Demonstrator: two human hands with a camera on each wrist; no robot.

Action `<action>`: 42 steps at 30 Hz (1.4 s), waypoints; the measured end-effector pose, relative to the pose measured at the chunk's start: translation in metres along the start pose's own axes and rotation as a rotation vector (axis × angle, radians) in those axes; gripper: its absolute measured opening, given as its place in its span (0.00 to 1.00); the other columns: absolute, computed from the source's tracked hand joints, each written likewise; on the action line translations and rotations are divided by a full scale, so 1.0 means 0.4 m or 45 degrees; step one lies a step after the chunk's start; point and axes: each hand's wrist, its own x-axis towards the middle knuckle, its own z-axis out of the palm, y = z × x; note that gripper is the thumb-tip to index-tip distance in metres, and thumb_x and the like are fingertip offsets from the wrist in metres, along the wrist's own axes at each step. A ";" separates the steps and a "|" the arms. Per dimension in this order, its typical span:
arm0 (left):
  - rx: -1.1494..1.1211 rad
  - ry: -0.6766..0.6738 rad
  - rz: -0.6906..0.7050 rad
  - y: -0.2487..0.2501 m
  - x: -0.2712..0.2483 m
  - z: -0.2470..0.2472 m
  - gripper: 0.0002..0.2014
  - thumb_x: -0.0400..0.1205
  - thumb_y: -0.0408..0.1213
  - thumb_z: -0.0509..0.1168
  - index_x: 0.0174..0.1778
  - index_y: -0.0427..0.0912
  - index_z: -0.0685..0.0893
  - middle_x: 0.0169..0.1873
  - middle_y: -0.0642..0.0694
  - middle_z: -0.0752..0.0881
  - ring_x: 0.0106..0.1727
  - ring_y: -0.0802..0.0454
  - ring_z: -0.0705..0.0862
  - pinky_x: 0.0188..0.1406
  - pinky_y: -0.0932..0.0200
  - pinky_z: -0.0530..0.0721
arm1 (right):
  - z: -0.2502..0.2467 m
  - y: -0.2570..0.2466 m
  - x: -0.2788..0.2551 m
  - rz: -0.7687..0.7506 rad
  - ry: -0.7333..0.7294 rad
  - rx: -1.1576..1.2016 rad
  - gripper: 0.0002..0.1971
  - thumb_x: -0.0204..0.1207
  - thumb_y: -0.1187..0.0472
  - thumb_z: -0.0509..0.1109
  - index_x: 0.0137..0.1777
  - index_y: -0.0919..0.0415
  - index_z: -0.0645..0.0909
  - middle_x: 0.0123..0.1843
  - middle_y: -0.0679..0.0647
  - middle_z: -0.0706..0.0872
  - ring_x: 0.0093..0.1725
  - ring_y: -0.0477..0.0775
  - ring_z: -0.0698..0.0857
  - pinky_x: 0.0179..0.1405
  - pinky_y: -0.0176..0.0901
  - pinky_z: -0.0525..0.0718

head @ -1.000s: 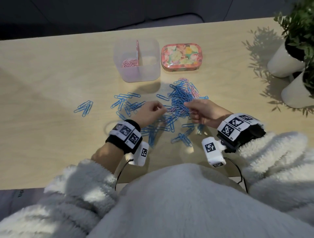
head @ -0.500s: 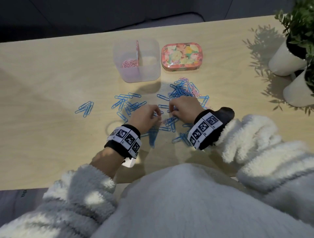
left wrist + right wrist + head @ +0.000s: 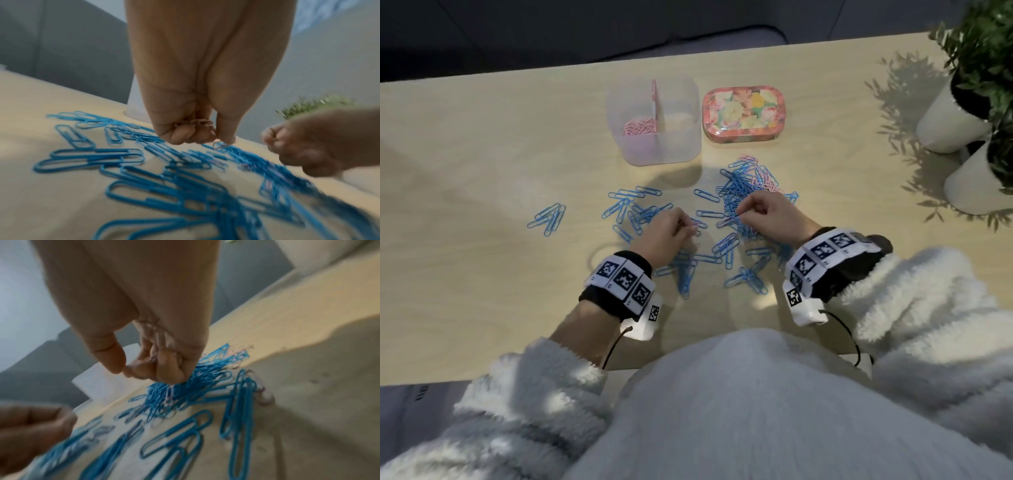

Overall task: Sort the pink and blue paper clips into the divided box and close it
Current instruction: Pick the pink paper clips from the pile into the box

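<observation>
Both hands work the clip pile near the table's [image 3: 482,144] front edge, centre. Left hand [image 3: 666,236] has fingers curled round a small bunch of pink clips [image 3: 198,124], with another pink one pinched at the fingertips just off the wood. Right hand [image 3: 774,219] also clenched on a few pale pink clips tucked in the palm, thumb and forefinger tips meeting over the dense blue heap [image 3: 743,202]. Box [image 3: 654,120] sits straight ahead toward the back edge, divider running front to back; pink clips in its left compartment, right one looks empty. Left hand is nearer that pink side, so the drop is likely forward and slightly left for it. Lid [image 3: 743,113] lies just right of the box. More pinks show at the heap's far end; how many are buried under blue can't be told. Wrist views blurred, exact clip count in either palm unclear
</observation>
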 end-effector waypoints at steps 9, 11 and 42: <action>-0.603 0.006 -0.189 -0.021 0.008 -0.052 0.07 0.84 0.31 0.58 0.44 0.45 0.78 0.32 0.49 0.81 0.21 0.71 0.78 0.21 0.78 0.71 | 0.068 -0.021 0.003 -0.220 -0.220 -0.911 0.05 0.77 0.57 0.66 0.49 0.55 0.81 0.45 0.48 0.80 0.54 0.54 0.82 0.43 0.41 0.69; -0.744 0.019 -0.287 -0.025 0.013 -0.049 0.08 0.85 0.30 0.54 0.52 0.44 0.77 0.34 0.50 0.80 0.21 0.68 0.78 0.21 0.74 0.71 | 0.068 -0.018 0.000 -0.197 -0.248 -0.885 0.06 0.78 0.57 0.65 0.51 0.56 0.80 0.46 0.49 0.81 0.55 0.55 0.82 0.44 0.41 0.69; 0.264 0.094 -0.034 -0.025 0.067 -0.044 0.06 0.78 0.40 0.66 0.47 0.42 0.82 0.35 0.48 0.76 0.41 0.47 0.77 0.43 0.54 0.73 | -0.045 -0.006 -0.015 0.000 -0.161 -0.253 0.12 0.72 0.72 0.68 0.31 0.57 0.76 0.25 0.48 0.76 0.17 0.34 0.74 0.19 0.21 0.68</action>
